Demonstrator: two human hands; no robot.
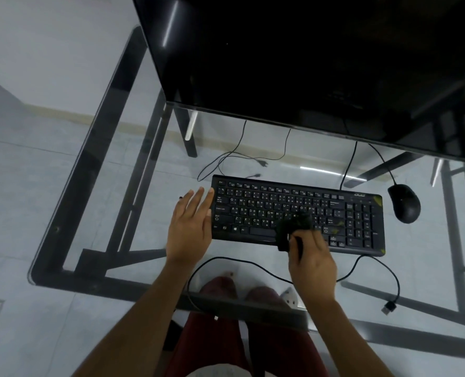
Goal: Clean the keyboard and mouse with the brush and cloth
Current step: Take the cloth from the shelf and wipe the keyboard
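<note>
The right hand [311, 257] pinches a black cloth [294, 229] on the keyboard [362, 216]; the left hand [191, 224], fingers spread, steadies its edge. Best wipe row by row, lightly.

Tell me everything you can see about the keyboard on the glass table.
The keyboard is black, looks plastic, full-size with a number pad at its right end and pale key legends. It lies flat on the glass table, slightly turned, in front of the dark monitor. The left hand rests straight-fingered against its left end. The right hand holds a dark cloth on its middle keys. The mouse lies apart, at its right.
</note>
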